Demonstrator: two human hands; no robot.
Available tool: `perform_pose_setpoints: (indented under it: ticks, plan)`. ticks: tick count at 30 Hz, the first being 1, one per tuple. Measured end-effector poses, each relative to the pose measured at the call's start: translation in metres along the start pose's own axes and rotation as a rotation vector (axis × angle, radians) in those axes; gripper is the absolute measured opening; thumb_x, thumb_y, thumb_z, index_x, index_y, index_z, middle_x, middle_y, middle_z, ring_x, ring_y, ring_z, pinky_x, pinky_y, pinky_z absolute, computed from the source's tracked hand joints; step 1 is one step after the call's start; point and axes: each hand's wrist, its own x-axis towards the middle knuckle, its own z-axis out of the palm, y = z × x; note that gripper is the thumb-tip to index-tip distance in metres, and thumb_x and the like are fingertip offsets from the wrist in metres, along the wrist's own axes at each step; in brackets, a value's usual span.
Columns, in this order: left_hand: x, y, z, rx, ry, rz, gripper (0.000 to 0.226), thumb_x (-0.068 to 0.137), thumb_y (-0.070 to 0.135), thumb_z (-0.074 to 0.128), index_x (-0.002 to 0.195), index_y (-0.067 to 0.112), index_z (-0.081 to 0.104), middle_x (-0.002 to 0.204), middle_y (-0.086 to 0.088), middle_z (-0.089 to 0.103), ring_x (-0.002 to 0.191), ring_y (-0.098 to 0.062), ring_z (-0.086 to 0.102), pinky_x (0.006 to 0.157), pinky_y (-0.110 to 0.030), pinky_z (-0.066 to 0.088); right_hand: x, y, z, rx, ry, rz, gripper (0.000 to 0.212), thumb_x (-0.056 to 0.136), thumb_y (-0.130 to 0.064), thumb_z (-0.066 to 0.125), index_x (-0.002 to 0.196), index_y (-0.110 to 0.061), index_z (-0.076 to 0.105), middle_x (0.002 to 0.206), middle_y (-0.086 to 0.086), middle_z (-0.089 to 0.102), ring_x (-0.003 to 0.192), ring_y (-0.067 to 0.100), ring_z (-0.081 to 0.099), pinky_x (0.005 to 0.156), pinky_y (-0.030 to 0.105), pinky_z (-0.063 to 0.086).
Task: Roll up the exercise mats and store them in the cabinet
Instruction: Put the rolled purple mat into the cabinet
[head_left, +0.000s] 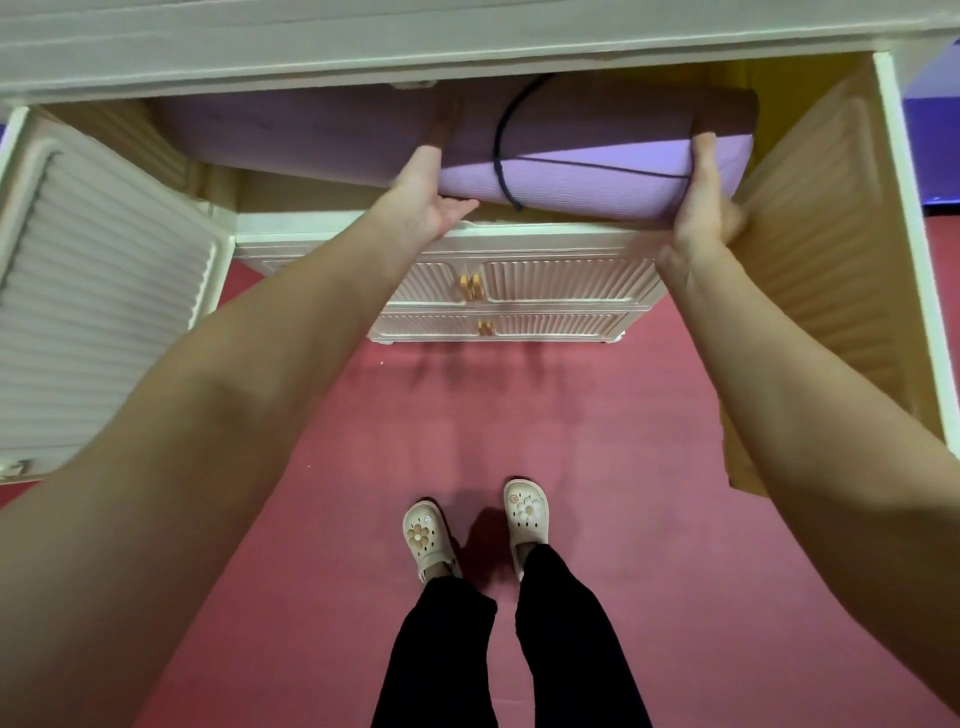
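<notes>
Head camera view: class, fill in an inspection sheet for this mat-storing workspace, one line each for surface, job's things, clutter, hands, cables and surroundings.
Surface: red floor.
Job's things: rolled purple mat partly inside the open cabinet, black cord around it; a second purple roll lies behind.
Clutter: nothing seen.
Hands: left hand and right hand each grip the front mat.
Cables: nothing seen besides the cord.
Surroundings: both slatted doors open, left door; closed lower doors.

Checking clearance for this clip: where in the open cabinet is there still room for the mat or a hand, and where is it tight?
Free: the shelf strip below the rolled purple mat, left of the left hand, and the gap beside the right door. Crowded: the upper opening, where the mat fills most of the width, the right hand gripping its end near that door.
</notes>
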Motion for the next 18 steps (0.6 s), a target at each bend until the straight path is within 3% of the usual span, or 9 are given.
perform_pose_setpoints:
  ticks: [3,5,7,9,12,13,15,18]
  plan:
    - [-0.001,0.001,0.005,-0.001,0.034,-0.009,0.041,0.095,0.022,0.052,0.133,0.005,0.047,0.133,-0.014,0.057,0.12,-0.034,0.057,0.099,-0.05,0.045,0.005,0.007,-0.003,-0.113,-0.071,-0.016,0.059,0.076,-0.048,0.077,0.116,-0.009,0.06,0.105,-0.004,0.061,0.087,0.007,0.061,0.075,0.018,0.048]
    - [-0.004,0.002,0.009,-0.015,0.076,-0.035,0.035,0.097,0.017,0.044,0.13,0.004,0.045,0.137,-0.015,0.052,0.122,-0.038,0.054,0.099,-0.052,0.047,0.007,0.02,-0.012,-0.41,-0.023,-0.106,0.068,0.082,-0.05,0.069,0.123,0.001,0.052,0.117,0.005,0.057,0.104,0.019,0.057,0.09,0.024,0.042]
    - [-0.003,0.004,0.011,-0.009,0.136,-0.077,0.04,0.097,0.019,0.044,0.134,0.004,0.039,0.144,-0.017,0.043,0.125,-0.045,0.048,0.093,-0.054,0.05,0.002,0.034,-0.027,-0.756,0.029,-0.449,0.055,0.086,-0.032,0.062,0.121,0.007,0.045,0.122,0.018,0.052,0.114,0.03,0.052,0.095,0.027,0.034]
    - [0.004,0.006,0.012,-0.009,0.206,-0.101,0.047,0.099,0.018,0.041,0.144,0.006,0.031,0.15,-0.017,0.034,0.128,-0.048,0.043,0.088,-0.056,0.052,-0.005,0.04,-0.04,-1.012,-0.043,-0.915,0.043,0.08,-0.017,0.054,0.117,0.004,0.048,0.117,0.021,0.05,0.108,0.036,0.05,0.092,0.033,0.033]
    - [-0.011,0.015,0.02,-0.081,0.278,-0.096,0.043,0.103,0.007,0.039,0.145,0.0,0.033,0.15,-0.012,0.036,0.132,-0.045,0.039,0.096,-0.057,0.046,0.004,0.029,-0.03,-1.302,-0.243,-1.362,0.053,0.074,-0.015,0.05,0.124,0.001,0.046,0.119,0.024,0.05,0.106,0.041,0.048,0.09,0.043,0.033]
    - [-0.016,0.017,0.023,-0.11,0.285,-0.087,0.041,0.102,0.003,0.041,0.141,-0.005,0.036,0.147,-0.012,0.04,0.131,-0.044,0.039,0.101,-0.055,0.042,0.011,0.023,-0.02,-1.399,-0.29,-1.416,0.052,0.076,-0.017,0.049,0.124,0.0,0.044,0.118,0.025,0.051,0.106,0.041,0.048,0.092,0.045,0.032]
    - [-0.023,0.02,0.023,-0.158,0.262,-0.098,0.039,0.098,0.0,0.049,0.136,-0.007,0.044,0.142,-0.016,0.047,0.128,-0.046,0.043,0.101,-0.053,0.043,0.019,0.009,0.002,-1.58,-0.383,-1.344,0.037,0.086,-0.024,0.044,0.113,0.002,0.047,0.109,0.029,0.055,0.099,0.042,0.051,0.088,0.047,0.034]
    - [-0.015,0.019,0.013,-0.073,0.203,-0.115,0.045,0.092,0.007,0.062,0.134,-0.001,0.047,0.137,-0.013,0.051,0.121,-0.046,0.051,0.086,-0.05,0.054,0.03,-0.007,0.022,-1.712,-0.472,-1.112,0.05,0.087,-0.047,0.037,0.095,0.0,0.054,0.11,0.031,0.059,0.102,0.044,0.055,0.079,0.043,0.039]
